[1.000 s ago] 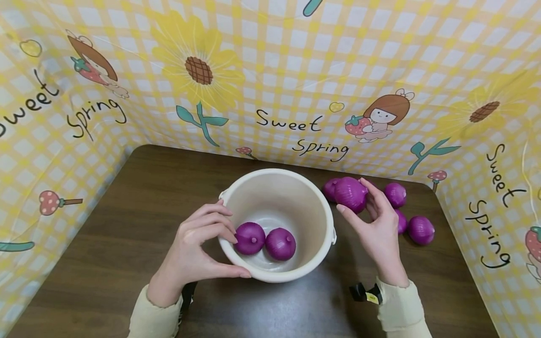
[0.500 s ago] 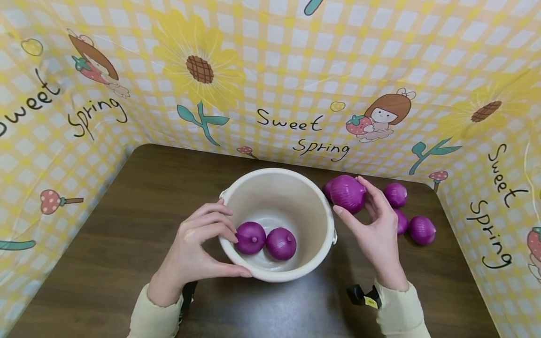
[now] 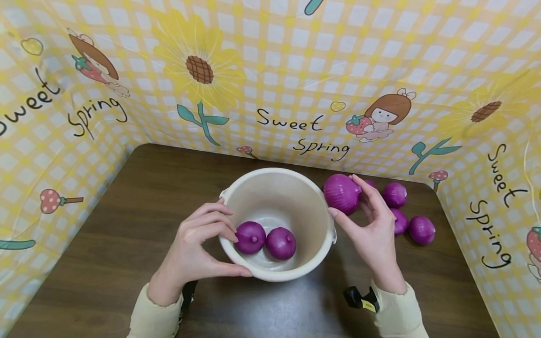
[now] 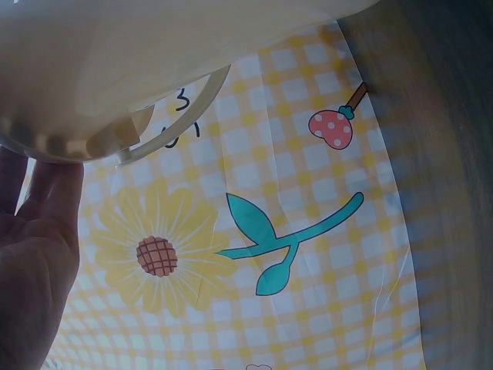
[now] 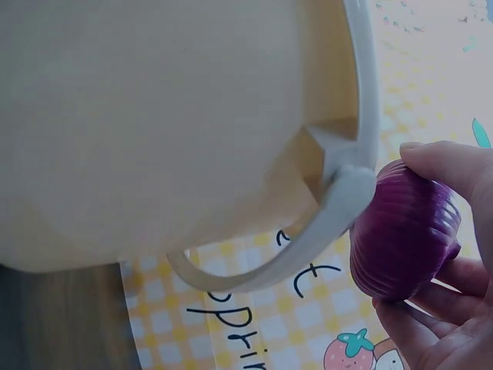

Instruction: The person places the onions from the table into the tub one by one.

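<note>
a: eyes on the right hand [image 3: 374, 239], what's it got?

b: an onion [image 3: 342, 194], gripped in a pinch! thumb on the near side, fingertips on the far side, spread wide round the bulb.

a: and the palm?

b: standing off from it, with the onion's pointed end turned that way.

a: where is it, exactly?

b: right at the bucket [image 3: 270, 277], by the right side of the rim, close to where the handle [image 5: 350, 193] joins. whether onion and rim touch, i can't tell.

a: over to the left hand [image 3: 192, 251], then!

b: gripping the bucket! fingers bent over the left side of the rim, thumb stretched along the near edge, a broad gap between them.

a: and inside?

b: two onions on the bottom, side by side: the left one [image 3: 250, 238] close to the left fingertips, the right one [image 3: 281, 244] next to it.

a: any more about?

b: on the table [image 3: 169, 188], beyond the right hand: a back onion [image 3: 395, 195], a front onion [image 3: 421, 230], a middle onion [image 3: 400, 221] partly covered by the hand, and a sliver of a hidden onion [image 3: 369, 183] behind the fingers.
</note>
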Action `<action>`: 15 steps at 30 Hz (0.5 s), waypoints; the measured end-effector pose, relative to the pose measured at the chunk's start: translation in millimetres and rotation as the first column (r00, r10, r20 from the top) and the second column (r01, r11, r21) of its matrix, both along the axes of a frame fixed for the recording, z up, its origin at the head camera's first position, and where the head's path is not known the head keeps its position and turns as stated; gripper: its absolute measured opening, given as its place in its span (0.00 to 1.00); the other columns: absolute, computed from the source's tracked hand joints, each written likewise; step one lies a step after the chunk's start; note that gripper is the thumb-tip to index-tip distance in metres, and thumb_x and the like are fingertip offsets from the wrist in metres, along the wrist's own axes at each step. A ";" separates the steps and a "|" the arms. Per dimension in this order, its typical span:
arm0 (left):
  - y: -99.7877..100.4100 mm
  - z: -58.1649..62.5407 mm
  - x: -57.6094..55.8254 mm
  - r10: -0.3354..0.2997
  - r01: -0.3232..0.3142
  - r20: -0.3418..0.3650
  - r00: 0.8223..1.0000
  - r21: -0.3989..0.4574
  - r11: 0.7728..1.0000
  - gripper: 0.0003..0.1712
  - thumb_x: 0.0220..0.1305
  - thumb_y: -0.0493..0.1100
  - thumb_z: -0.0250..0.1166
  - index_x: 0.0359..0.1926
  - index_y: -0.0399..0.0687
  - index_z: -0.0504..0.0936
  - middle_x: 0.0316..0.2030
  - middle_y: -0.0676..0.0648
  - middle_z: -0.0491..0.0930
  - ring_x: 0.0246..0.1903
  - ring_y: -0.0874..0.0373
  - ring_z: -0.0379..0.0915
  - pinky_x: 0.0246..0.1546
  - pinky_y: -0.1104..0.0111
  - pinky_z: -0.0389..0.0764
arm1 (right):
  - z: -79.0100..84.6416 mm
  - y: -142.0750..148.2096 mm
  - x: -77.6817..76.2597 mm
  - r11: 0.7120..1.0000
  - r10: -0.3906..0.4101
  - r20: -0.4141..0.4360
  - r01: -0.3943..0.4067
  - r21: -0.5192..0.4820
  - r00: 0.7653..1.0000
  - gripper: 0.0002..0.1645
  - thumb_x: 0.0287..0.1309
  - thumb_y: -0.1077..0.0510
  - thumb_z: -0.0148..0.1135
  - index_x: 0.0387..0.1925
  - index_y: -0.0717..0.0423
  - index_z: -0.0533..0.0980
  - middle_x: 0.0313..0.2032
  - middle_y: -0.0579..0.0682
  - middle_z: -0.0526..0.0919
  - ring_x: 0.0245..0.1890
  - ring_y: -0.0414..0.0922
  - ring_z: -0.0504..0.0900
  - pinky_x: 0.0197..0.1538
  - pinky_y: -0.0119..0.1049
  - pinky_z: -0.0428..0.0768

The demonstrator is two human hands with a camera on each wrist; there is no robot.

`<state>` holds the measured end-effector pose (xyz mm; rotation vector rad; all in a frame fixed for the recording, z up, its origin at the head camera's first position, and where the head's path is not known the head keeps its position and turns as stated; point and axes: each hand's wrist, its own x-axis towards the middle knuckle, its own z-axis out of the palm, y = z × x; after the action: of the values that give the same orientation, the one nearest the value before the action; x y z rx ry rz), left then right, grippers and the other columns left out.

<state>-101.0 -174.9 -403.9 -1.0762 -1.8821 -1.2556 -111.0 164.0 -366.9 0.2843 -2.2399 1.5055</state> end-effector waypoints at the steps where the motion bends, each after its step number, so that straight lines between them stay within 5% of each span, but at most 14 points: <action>1: 0.2 0.1 0.0 0.000 0.000 0.000 1.000 0.001 1.000 0.31 0.33 0.65 0.86 0.27 0.51 0.82 0.29 0.52 0.82 0.45 0.47 0.76 0.67 0.53 0.71 | 0.4 -1.1 0.2 1.000 0.002 0.000 -0.002 -0.002 1.000 0.46 0.47 0.69 0.81 0.68 0.47 0.74 0.63 0.44 0.77 0.61 0.44 0.78 0.64 0.34 0.76; 15: 0.6 -0.1 0.6 0.006 -0.006 -0.006 1.000 0.000 1.000 0.31 0.33 0.66 0.86 0.27 0.51 0.82 0.29 0.51 0.82 0.44 0.47 0.76 0.67 0.53 0.72 | 5.7 -16.4 2.2 0.993 0.082 -0.069 -0.088 -0.080 0.994 0.47 0.43 0.77 0.78 0.67 0.57 0.74 0.62 0.52 0.78 0.59 0.48 0.78 0.64 0.36 0.78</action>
<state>-100.5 -174.3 -404.0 -1.0728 -1.8795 -1.2475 -108.9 147.7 -361.2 0.4025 -2.1325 1.6043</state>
